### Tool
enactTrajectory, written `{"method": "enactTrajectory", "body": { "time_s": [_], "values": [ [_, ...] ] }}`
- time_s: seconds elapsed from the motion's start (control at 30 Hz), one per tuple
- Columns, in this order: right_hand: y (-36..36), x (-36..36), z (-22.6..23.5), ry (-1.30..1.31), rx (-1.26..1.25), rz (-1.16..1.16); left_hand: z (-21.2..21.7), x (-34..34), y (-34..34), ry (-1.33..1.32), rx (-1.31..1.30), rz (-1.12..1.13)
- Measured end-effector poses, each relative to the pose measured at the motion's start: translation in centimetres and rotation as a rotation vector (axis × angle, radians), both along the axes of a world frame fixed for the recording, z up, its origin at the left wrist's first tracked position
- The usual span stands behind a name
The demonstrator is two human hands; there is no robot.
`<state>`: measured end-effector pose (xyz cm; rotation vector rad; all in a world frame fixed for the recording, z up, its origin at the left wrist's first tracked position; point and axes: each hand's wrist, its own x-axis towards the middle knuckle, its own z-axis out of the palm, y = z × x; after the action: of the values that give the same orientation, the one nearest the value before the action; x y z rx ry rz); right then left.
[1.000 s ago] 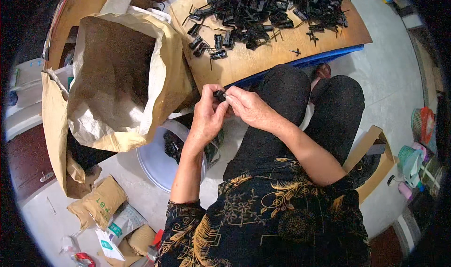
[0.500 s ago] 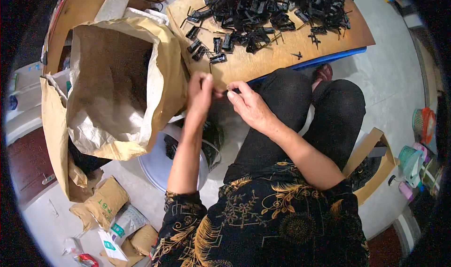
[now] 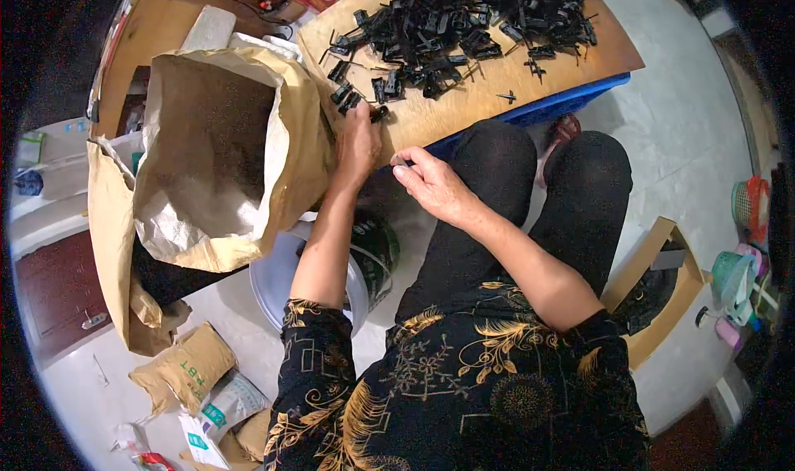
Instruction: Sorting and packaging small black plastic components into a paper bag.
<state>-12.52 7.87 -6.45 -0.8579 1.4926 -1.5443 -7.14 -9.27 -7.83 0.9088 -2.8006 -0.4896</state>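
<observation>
My left hand (image 3: 360, 144) reaches over the near left edge of a wooden board (image 3: 431, 123). Its fingers are bunched at a small black plastic part (image 3: 349, 101); the fingertips are partly hidden. Another black part (image 3: 379, 113) lies right beside them. Over my lap, my right hand (image 3: 435, 188) is closed in a pinch, with a small dark bit at the fingertips too small to name. A large heap of black plastic parts (image 3: 455, 28) with thin rods covers the far side of the board, and several single ones lie at its left.
A big open paper sack (image 3: 286, 140) with a white lining stands left of the board. Below it is a white round tub (image 3: 269, 276) beside a dark bucket (image 3: 377, 251). Brown packets (image 3: 190, 363) lie on the floor. A cardboard box (image 3: 654, 297) holding black items stands at my right.
My left hand has moved up and forward from near my right hand to the parts on the board. The right hand stays pinched in about the same place. The view has shifted slightly.
</observation>
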Motion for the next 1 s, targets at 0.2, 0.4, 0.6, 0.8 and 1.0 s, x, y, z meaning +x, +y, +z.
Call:
{"method": "enactTrajectory", "body": {
  "time_s": [0.2,0.4,0.6,0.8,1.0],
  "values": [
    [-0.2,0.1,1.0,-0.043,-0.087,-0.215,1.9,3.2,2.7,0.222,0.185,-0.106],
    [0.1,0.0,0.2,0.048,-0.185,-0.138,7.2,4.7,7.8,0.118,0.242,-0.083],
    [1.0,0.0,2.0,0.061,-0.139,-0.067,8.5,5.8,9.4,0.197,0.309,-0.073],
    [1.5,-0.7,2.1,0.005,-0.141,0.045,9.1,5.9,10.3,0.223,0.365,-0.139],
    [1.7,-1.1,2.6,-0.072,-0.075,0.100,9.2,6.7,9.3,0.215,0.939,0.098]
  ]
}}
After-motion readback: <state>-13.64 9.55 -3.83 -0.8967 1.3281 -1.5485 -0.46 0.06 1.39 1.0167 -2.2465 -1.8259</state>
